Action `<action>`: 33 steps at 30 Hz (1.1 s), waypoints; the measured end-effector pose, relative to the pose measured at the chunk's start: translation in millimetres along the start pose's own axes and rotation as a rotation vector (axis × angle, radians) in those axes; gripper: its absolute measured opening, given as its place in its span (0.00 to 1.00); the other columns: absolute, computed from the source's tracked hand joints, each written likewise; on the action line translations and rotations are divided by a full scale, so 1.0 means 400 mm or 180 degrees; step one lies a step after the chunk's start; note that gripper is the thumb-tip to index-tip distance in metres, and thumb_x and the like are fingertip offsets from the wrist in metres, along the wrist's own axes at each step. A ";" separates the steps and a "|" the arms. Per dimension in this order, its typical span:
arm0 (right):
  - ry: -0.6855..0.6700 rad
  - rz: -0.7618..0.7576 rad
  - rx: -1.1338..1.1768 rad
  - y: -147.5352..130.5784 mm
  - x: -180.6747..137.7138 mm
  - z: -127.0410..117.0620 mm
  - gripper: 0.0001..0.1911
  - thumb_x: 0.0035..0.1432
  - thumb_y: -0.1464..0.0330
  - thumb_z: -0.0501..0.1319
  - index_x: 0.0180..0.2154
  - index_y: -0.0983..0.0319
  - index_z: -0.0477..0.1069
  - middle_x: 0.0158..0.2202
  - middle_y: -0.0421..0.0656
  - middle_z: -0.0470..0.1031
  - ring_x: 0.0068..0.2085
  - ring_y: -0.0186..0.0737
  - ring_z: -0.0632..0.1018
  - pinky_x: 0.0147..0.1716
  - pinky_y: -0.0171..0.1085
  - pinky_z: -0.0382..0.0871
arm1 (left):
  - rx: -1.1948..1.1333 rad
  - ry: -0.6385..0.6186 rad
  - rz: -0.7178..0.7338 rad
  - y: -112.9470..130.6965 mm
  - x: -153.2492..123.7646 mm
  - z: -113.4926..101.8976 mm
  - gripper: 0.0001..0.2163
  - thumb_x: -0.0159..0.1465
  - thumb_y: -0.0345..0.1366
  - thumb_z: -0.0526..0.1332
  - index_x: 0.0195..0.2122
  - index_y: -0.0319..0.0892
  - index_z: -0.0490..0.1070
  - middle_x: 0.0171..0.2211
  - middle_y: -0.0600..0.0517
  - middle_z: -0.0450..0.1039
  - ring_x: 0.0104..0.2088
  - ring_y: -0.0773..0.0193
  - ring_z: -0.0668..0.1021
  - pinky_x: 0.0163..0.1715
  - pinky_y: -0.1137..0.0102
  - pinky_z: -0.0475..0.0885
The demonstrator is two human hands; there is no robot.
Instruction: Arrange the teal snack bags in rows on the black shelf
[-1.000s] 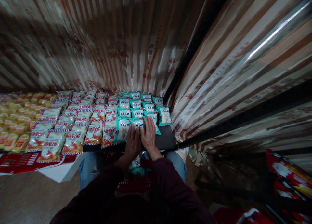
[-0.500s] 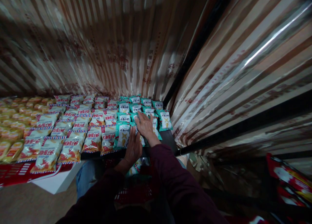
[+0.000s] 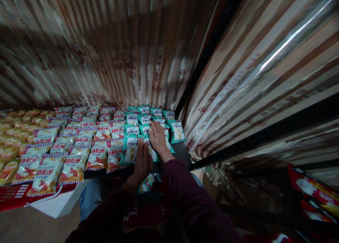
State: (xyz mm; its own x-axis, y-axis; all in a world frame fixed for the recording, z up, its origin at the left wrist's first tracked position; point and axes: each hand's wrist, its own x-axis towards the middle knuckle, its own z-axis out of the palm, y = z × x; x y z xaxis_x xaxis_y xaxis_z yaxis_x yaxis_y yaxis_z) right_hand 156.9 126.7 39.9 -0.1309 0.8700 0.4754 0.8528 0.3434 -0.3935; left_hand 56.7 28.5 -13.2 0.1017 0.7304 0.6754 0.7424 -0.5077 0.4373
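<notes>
Rows of teal snack packets (image 3: pixel 144 120) lie on a dark shelf (image 3: pixel 182 151) at its right end. My left hand (image 3: pixel 142 162) rests flat, fingers stretched, on the front teal packets near the shelf's edge. My right hand (image 3: pixel 158 138) lies open and flat a little farther back, on the teal packets of the middle rows. Neither hand grips anything. Both sleeves are dark maroon.
Red-and-white snack packets (image 3: pixel 79 144) fill the shelf left of the teal ones, with orange packets (image 3: pixel 10 137) at the far left. Striped foil sheeting (image 3: pixel 132 52) covers the back and the right side. A red basket (image 3: pixel 148 200) with teal packets sits below my arms.
My right hand slid from the front row back onto the middle teal rows. My left hand stayed near the front edge. The view shifted slightly.
</notes>
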 end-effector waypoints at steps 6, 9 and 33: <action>-0.0114 -0.0084 -0.0049 0.021 0.027 -0.006 0.27 0.69 0.61 0.41 0.61 0.68 0.61 0.62 0.53 0.64 0.65 0.47 0.60 0.62 0.49 0.53 | -0.0517 0.0161 -0.0618 -0.011 0.120 0.013 0.24 0.68 0.34 0.46 0.65 0.35 0.47 0.69 0.36 0.39 0.69 0.51 0.44 0.65 0.49 0.51; -0.0250 -0.0094 -0.0084 0.015 0.052 -0.005 0.27 0.69 0.61 0.40 0.61 0.66 0.61 0.61 0.53 0.65 0.63 0.45 0.63 0.62 0.49 0.51 | -0.0924 0.0234 -0.1511 -0.052 0.229 0.042 0.23 0.68 0.37 0.47 0.62 0.34 0.56 0.68 0.37 0.47 0.68 0.52 0.50 0.66 0.52 0.51; -0.0368 -0.0137 -0.0007 0.064 0.174 0.005 0.28 0.70 0.59 0.38 0.60 0.65 0.63 0.59 0.51 0.68 0.61 0.45 0.66 0.61 0.48 0.53 | -0.0092 -0.0222 -0.1755 -0.170 0.437 0.058 0.21 0.62 0.32 0.50 0.56 0.36 0.65 0.59 0.39 0.65 0.63 0.49 0.63 0.62 0.50 0.57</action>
State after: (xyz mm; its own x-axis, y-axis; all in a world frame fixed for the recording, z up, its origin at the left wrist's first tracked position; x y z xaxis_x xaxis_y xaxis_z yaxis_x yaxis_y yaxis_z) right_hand 168.8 196.8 61.5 -0.2247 0.8896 0.3977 0.8463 0.3805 -0.3729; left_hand 39.5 201.3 61.4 -0.2524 0.9195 0.3013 0.6797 -0.0531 0.7316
